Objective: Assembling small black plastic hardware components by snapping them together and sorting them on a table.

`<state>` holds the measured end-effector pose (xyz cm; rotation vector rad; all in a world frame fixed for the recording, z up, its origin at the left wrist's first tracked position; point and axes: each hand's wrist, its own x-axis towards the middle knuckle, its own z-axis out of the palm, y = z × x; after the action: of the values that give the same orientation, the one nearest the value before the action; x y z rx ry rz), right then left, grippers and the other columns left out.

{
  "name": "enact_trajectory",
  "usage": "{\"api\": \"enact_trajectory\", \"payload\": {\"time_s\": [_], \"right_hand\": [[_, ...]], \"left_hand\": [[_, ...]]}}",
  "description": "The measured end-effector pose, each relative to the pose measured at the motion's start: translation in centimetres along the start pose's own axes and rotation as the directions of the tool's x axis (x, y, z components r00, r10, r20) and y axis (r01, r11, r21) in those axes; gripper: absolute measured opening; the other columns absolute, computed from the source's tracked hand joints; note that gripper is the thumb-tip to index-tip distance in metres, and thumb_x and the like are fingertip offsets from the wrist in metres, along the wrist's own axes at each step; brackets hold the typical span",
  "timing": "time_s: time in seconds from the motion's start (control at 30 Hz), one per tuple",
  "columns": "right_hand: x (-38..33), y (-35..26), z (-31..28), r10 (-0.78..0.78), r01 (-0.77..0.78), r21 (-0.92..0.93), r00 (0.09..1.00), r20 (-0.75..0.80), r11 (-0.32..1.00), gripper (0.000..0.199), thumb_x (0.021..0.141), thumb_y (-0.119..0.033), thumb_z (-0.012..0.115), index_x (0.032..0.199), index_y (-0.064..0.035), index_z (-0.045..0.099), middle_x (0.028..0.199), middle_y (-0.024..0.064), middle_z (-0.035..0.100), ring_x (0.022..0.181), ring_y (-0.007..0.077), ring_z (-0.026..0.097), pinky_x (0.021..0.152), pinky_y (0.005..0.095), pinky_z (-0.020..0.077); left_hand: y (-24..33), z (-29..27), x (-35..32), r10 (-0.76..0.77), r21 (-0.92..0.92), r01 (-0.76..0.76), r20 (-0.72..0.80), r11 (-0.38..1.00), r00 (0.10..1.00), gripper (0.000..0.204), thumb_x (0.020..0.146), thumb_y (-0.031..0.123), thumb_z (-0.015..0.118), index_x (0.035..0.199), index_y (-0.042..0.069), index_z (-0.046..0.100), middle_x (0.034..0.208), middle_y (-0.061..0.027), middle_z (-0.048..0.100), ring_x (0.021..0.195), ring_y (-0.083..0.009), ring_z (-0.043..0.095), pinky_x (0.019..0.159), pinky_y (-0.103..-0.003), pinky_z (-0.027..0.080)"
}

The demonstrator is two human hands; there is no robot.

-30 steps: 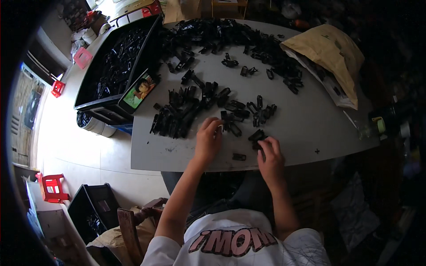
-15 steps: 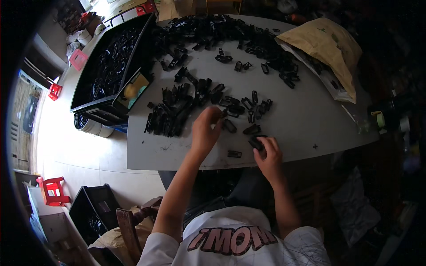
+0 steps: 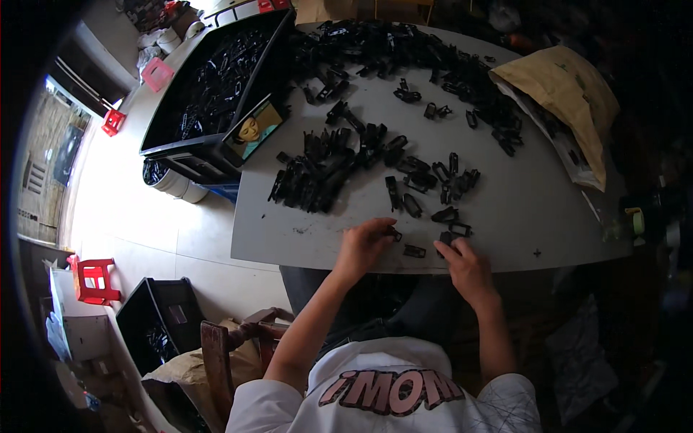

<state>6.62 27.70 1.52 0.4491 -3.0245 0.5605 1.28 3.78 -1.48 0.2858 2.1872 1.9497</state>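
Close to the table's near edge, my left hand (image 3: 365, 244) pinches a small black plastic part (image 3: 394, 234) between thumb and fingertips. To its right, my right hand (image 3: 469, 265) grips another dark plastic piece (image 3: 445, 239), partly hidden by the fingers. On the tabletop between the hands lies one loose black frame-shaped part (image 3: 414, 250). Just beyond my right hand rests another open-framed part (image 3: 460, 229). A dense cluster of similar black parts (image 3: 310, 177) sits farther off to the left, and a looser group (image 3: 445, 177) lies ahead of my hands.
A large black bin (image 3: 162, 148) full of black parts stands at the table's left, a lit screen (image 3: 254, 130) leaning on it. More parts (image 3: 375, 45) are heaped along the grey table's (image 3: 332, 249) far side. An open brown paper sack (image 3: 559, 79) lies at the right.
My left hand has come from the cluster toward the near edge, carrying a small black part. My right hand stays near the edge with its piece. The whole view has shifted slightly.
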Motion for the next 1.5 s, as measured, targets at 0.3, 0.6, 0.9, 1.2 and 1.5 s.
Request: {"api": "enact_trajectory", "payload": {"time_s": [0.3,0.6,0.9,1.2,1.5], "right_hand": [[0.1,-1.1,-0.4,0.039,-0.022,0.104,0.986,-0.164,0.994,0.032,0.074,-0.009,0.072,0.103,-0.0069,0.061,0.1,0.0093,0.056,0.082,0.0295,0.061,0.066,0.0373,0.0502],[1.7,-4.4,1.1,0.023,0.02,0.183,0.974,-0.227,0.983,0.032,0.073,-0.01,0.073,0.101,-0.0042,0.061,0.098,0.01,0.058,0.086,0.0299,0.061,0.07,0.0365,0.0508],[2.6,-4.9,2.6,-0.102,0.116,0.055,0.973,-0.207,0.992,0.035,0.069,-0.008,0.075,0.102,-0.0046,0.063,0.094,0.0068,0.056,0.086,0.025,0.057,0.068,0.0351,0.0494],[1.7,-5.3,4.2,-0.118,0.087,-0.122,0.953,-0.277,0.989,0.033,0.075,-0.006,0.067,0.108,-0.0017,0.062,0.097,0.0084,0.056,0.086,0.0262,0.056,0.07,0.0363,0.048],[1.5,-5.3,4.8,-0.102,0.052,-0.166,0.945,-0.31,0.985,0.033,0.079,-0.004,0.061,0.111,-0.0007,0.061,0.099,0.0095,0.056,0.085,0.0269,0.055,0.073,0.0368,0.0471]], "left_hand": [[0.5,0.1,-0.2,0.204,0.337,-0.134,-0.183,0.932,0.962,0.026,0.078,0.001,0.067,0.104,0.005,0.067,0.091,-0.0079,0.06,0.079,-0.0194,0.061,0.067,-0.03,0.049],[0.7,-0.7,-0.8,0.312,0.598,-0.137,-0.198,0.79,0.929,0.034,0.073,0.009,0.07,0.106,0.009,0.064,0.1,-0.0139,0.056,0.086,-0.0319,0.058,0.075,-0.039,0.048],[1.3,-5.9,0.5,0.415,0.85,0.196,-0.425,0.489,0.804,0.035,0.075,0.009,0.067,0.109,0.011,0.06,0.112,-0.0085,0.053,0.104,-0.0284,0.05,0.087,-0.04,0.042],[0.4,-6.1,0.2,0.509,0.908,0.114,-0.326,0.403,0.796,0.024,0.074,0.009,0.066,0.098,0.009,0.065,0.105,-0.0046,0.058,0.099,-0.0252,0.054,0.084,-0.037,0.044],[0.6,-5.6,-0.9,0.02,0.132,0.05,-0.481,0.99,0.877,0.02,0.083,-0.001,0.052,0.1,0.004,0.061,0.102,-0.0066,0.062,0.091,-0.0152,0.059,0.072,-0.028,0.047]]}}
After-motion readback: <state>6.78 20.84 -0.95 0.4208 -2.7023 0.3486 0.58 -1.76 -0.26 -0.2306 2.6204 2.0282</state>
